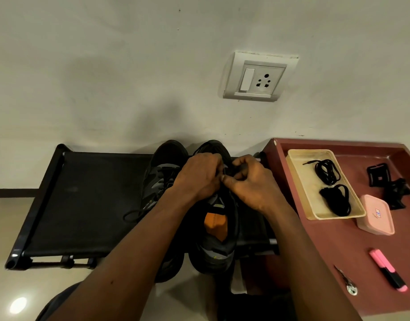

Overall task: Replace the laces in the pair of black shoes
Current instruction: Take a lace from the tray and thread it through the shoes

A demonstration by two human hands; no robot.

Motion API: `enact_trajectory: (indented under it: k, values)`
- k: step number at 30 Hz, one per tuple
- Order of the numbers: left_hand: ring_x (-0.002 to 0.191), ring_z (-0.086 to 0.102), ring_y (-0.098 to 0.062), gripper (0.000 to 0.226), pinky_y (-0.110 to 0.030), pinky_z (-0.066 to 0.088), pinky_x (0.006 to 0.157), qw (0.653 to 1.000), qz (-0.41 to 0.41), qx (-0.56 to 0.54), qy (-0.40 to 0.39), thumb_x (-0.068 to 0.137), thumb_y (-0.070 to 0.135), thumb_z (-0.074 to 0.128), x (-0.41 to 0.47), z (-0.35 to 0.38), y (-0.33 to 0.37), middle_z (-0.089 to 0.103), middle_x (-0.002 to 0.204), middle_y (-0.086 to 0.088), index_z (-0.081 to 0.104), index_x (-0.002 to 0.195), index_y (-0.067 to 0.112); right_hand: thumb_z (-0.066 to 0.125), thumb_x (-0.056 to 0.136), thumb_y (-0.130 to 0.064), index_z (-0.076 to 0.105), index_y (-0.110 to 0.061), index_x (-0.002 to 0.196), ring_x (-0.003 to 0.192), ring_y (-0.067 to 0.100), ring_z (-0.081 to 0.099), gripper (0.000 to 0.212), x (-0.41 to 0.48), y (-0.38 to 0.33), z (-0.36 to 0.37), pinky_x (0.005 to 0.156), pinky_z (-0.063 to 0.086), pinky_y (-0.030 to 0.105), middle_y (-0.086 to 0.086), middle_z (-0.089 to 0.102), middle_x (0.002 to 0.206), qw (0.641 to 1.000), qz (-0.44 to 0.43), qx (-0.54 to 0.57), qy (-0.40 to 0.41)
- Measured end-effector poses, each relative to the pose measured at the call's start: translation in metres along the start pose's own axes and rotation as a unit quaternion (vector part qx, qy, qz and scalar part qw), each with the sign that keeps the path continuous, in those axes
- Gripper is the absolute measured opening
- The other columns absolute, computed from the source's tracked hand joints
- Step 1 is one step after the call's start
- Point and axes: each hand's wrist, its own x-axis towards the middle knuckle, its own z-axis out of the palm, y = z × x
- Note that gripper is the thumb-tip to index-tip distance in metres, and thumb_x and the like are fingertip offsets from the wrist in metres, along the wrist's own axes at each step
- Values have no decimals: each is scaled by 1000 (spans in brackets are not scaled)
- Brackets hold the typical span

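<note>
No text is legible. Pale lettering on the side of the left shoe [149, 203], a red-and-blue mark on the lid of the pink box [377, 214] on the table [333, 251], and faint print on the orange insole [215, 224] are all too small to read.

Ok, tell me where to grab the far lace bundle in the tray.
Pinch the far lace bundle at its coiled middle, from above: it lies flat inside the cream tray, whose walls block a sideways approach, and pulling its loose tip would likely uncoil it.
</note>
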Motion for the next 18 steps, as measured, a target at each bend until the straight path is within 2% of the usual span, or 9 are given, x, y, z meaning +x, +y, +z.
enact_trajectory:
  k: [4,9,13,18]
  values:
    - [91,58,-24,8,-40,49,82,999,-2,-30,-21,100,23,56,1,-5,-4,62,97,-3,60,100,17,76,86,-47,51,-32,121,74,6,66,45,-13,-8,7,67,58,33,-9,67,82,996,-17,-66,53]
    - [93,58,-21,10,-35,44,80,999,-3,-40,-30,103,25,54,2,-7,-5,62,100,-1,59,102,17,69,93,-48,69,-20,99,81,21,67,28,-23,-19,25,66,50,30,-1,67,87,969,-37,-201,139]
    - [90,57,-22,12,-34,41,77,999,-1,-27,-24,102,24,53,2,-11,-2,62,97,-4,58,99,14,67,96,-43,68,-18,86,78,25,67,27,-24,-22,31,64,41,29,-3,57,76,959,-36,-232,161]
    - [79,54,-13,7,-30,37,72,999,9,-41,-20,100,22,58,-4,-28,-2,57,84,7,59,94,19,66,96,-41,67,-16,83,80,29,68,28,-20,-21,33,65,51,34,5,67,82,958,-21,-227,172]
